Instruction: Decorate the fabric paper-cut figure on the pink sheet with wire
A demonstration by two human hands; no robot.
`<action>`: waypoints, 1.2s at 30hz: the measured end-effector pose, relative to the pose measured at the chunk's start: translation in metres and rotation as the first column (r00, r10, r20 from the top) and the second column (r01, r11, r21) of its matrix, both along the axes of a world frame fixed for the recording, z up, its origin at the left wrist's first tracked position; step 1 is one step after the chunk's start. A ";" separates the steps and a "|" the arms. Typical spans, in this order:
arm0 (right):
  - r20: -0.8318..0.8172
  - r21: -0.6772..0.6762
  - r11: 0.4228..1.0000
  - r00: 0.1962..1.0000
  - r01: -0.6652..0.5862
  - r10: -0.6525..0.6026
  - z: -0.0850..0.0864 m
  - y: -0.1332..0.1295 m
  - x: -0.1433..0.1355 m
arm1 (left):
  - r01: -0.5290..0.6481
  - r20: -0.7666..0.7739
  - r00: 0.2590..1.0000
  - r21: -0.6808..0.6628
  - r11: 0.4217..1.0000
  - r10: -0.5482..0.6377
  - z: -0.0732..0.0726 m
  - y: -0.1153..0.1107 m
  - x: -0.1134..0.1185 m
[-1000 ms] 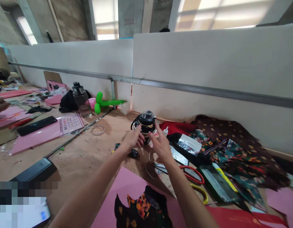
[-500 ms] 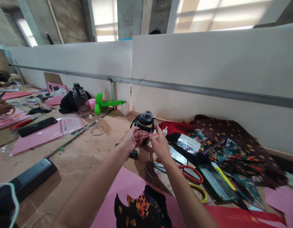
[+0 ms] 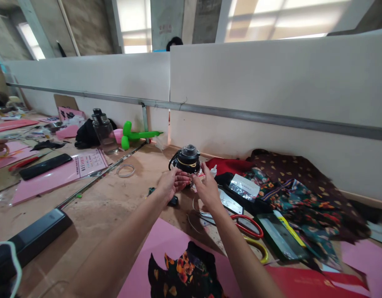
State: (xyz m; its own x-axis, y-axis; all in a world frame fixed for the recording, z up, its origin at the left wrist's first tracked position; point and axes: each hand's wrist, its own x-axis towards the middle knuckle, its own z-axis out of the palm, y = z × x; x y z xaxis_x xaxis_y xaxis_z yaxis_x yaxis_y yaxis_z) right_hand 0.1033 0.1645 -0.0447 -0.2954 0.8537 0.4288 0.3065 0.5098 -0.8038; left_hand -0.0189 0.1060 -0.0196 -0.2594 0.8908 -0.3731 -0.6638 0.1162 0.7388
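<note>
Tabletop, near edge: floral cloth (image 3: 185, 271) on pink sheet (image 3: 141, 265). Rightward: green case (image 3: 271, 231), yellow cutter (image 3: 289, 228) on top. Middle: left hand (image 3: 170, 183), palm up, fingers extended; right hand (image 3: 208, 190), thumb and forefinger apart. Just beyond, toward far edge: clear-lidded black flask (image 3: 187, 159), contents hidden.

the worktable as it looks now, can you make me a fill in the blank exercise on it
1. The long, thin part of the twisted balloon by the clear bottle is coloured ____.
2. The loop handle just below the red scissors handle in the picture is ____.
3. The patterned fabric cutout between the forearms lies on a sheet coloured ____.
4. The hand nearer the bottle is the person's own ____ one.

Missing words: green; yellow; pink; left
</note>
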 end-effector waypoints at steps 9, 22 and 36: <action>0.014 -0.004 1.000 1.000 0.005 -0.004 0.005 -0.004 0.001 | 0.008 -0.153 0.988 0.013 1.000 -0.006 -0.001 -0.002 0.002; -0.013 -0.017 1.000 1.000 0.011 -0.012 0.005 -0.001 0.003 | 0.081 -0.398 0.917 0.125 0.989 -0.024 -0.018 -0.012 -0.002; -0.074 -0.068 0.994 0.994 -0.088 0.083 0.060 -0.004 0.045 | 0.203 -0.451 0.880 0.081 0.976 -0.146 -0.034 -0.031 -0.011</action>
State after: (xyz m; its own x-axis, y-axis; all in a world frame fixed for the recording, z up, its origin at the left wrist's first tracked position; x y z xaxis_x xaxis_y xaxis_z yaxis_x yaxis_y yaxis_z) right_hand 0.1480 0.1602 0.0149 -0.3395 0.8558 0.3902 0.2057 0.4724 -0.8570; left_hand -0.0303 0.0746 -0.0532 -0.2070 0.9679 -0.1424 -0.2442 0.0899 0.9656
